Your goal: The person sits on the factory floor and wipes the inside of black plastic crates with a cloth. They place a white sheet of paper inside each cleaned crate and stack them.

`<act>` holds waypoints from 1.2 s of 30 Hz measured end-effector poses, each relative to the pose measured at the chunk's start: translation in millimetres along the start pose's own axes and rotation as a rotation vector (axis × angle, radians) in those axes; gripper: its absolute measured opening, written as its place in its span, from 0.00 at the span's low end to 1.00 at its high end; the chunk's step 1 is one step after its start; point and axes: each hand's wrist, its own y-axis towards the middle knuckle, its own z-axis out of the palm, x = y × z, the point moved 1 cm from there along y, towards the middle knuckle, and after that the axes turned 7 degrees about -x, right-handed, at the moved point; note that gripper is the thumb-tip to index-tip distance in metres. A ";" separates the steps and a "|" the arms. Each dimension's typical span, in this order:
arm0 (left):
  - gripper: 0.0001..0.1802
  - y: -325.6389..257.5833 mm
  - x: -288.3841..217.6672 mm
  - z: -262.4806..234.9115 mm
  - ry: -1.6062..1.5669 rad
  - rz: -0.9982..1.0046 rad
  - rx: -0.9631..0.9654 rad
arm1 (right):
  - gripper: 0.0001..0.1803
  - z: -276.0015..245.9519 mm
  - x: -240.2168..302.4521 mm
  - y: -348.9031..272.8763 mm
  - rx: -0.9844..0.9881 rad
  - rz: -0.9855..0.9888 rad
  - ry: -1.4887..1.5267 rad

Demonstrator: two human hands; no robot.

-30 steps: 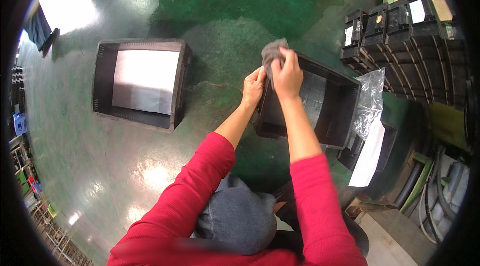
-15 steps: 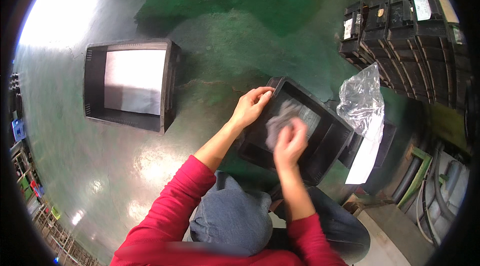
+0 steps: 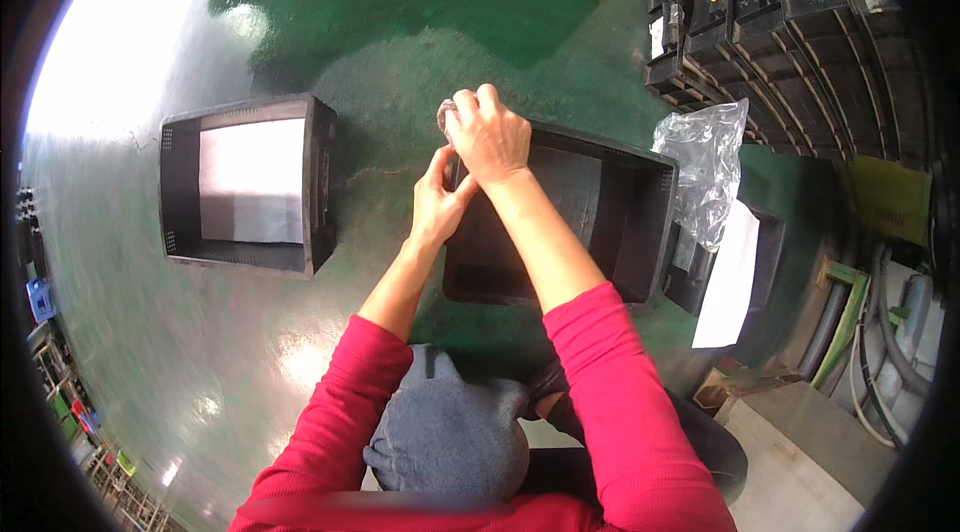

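Note:
A black plastic crate (image 3: 610,272) stands on the floor in front of me, its open top facing up. My left hand (image 3: 438,204) grips its left wall near the far corner, fingers on the outside and thumb toward the rim. Just beyond, my right hand (image 3: 490,140) is closed on a greyish cloth (image 3: 446,116) at that far left corner. Most of the cloth is hidden behind the fingers. My right forearm passes over the crate and covers part of its inside.
Another black crate (image 3: 318,192) with a white sheet (image 3: 252,177) inside stands to the left. On the right, a clear plastic bag (image 3: 705,167) and white paper (image 3: 728,282) lie over a dark crate (image 3: 765,272). Stacked black crates (image 3: 800,62) stand at the far right.
My right hand has moved with the cloth from inside the crate to its far left corner. The crate has turned straighter, and my left hand has shifted left and nearer along with it.

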 end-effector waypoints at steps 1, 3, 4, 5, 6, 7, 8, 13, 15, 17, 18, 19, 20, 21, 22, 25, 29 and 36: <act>0.25 1.7 -1.3 -1.4 -0.060 -0.004 -0.034 | 0.09 0.0 -4.6 2.4 0.013 -0.019 -0.016; 0.26 -6.0 3.6 -3.3 -0.174 -0.049 -0.106 | 0.08 -7.6 -32.8 -5.5 0.013 0.017 -0.113; 0.27 -8.4 -5.5 -5.8 -0.187 -0.083 -0.116 | 0.08 -18.1 -57.3 -15.4 -0.121 -0.037 -0.072; 0.28 -7.7 2.6 -9.5 -0.158 -0.060 -0.133 | 0.08 -29.3 -76.4 -24.4 -0.128 -0.040 -0.161; 0.29 -6.9 0.6 -8.3 -0.155 -0.050 -0.139 | 0.07 -42.4 -105.5 -32.8 -0.146 -0.041 -0.239; 0.29 -8.4 -0.3 -6.9 -0.147 -0.044 -0.140 | 0.07 -55.0 -134.2 -41.6 -0.113 0.002 -0.331; 0.30 -8.3 -1.2 -8.8 -0.149 -0.032 -0.140 | 0.07 -66.7 -154.3 -46.3 -0.132 0.015 -0.363; 0.30 -10.6 -8.7 -5.2 -0.148 -0.030 -0.163 | 0.13 -107.5 -236.5 -62.9 0.098 0.262 -0.424; 0.30 -8.6 -7.6 -5.9 -0.116 -0.025 -0.164 | 0.14 -118.1 -239.5 -66.2 0.158 0.299 -0.319; 0.29 -7.1 -8.8 -4.0 -0.125 -0.029 -0.162 | 0.13 -127.8 -245.8 -69.7 0.185 0.358 -0.232; 0.29 -7.0 -9.9 -2.9 -0.112 -0.028 -0.157 | 0.12 -136.6 -252.5 -91.9 0.155 0.327 -0.176; 0.28 -7.6 -8.6 -0.2 -0.103 -0.032 -0.151 | 0.12 -145.7 -260.3 -118.4 0.175 0.350 -0.136; 0.27 -6.1 -2.2 3.3 -0.169 -0.047 -0.149 | 0.10 -153.7 -272.3 -153.5 0.309 0.412 -0.135; 0.26 -4.8 3.9 2.5 -0.198 -0.071 -0.152 | 0.08 -162.9 -269.2 -184.8 0.388 0.333 -0.124; 0.27 -4.2 6.7 1.5 -0.189 -0.083 -0.151 | 0.06 -172.4 -261.0 -213.6 0.520 0.284 -0.153; 0.27 -6.1 13.5 8.0 -0.244 -0.057 -0.192 | 0.07 -185.7 -240.3 -232.7 0.275 0.413 -0.147; 0.24 -8.2 13.1 9.0 -0.397 -0.084 -0.181 | 0.12 -167.5 -246.6 -133.4 -0.240 0.538 0.005; 0.24 -5.3 17.1 19.3 -0.382 -0.091 -0.190 | 0.10 -108.5 -242.5 -56.1 -0.028 0.199 -0.076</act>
